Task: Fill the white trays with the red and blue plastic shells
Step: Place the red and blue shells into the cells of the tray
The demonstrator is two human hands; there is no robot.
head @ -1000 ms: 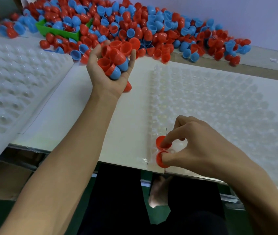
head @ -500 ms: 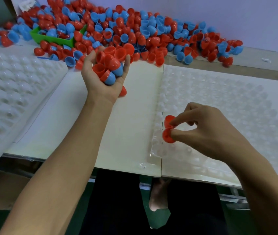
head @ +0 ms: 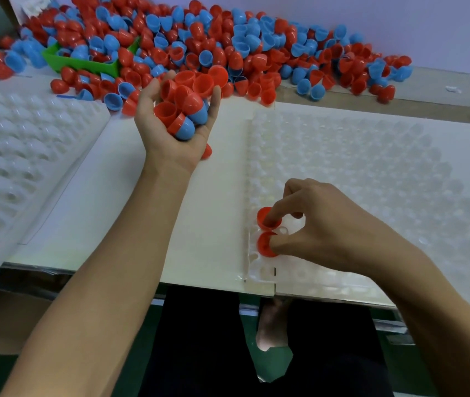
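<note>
My left hand (head: 170, 133) is cupped palm up above the table, holding a handful of red and blue shells (head: 187, 101). My right hand (head: 322, 224) is low over the near left corner of the right white tray (head: 371, 156). Its index finger presses one red shell (head: 265, 217) and its thumb presses a second red shell (head: 266, 245), both in the tray's first column. A big heap of loose red and blue shells (head: 228, 50) lies along the far side of the table.
A second white tray (head: 13, 156) lies at the left, tilted over the table edge. A green bin (head: 84, 63) sits half buried in the heap. A white board (head: 130, 196) lies between the trays. Below the table edge my legs and a foot show.
My right hand lifted the two red shells off the tray corner, then lowered them back into the first column. My left hand kept its handful and stayed nearly still.
</note>
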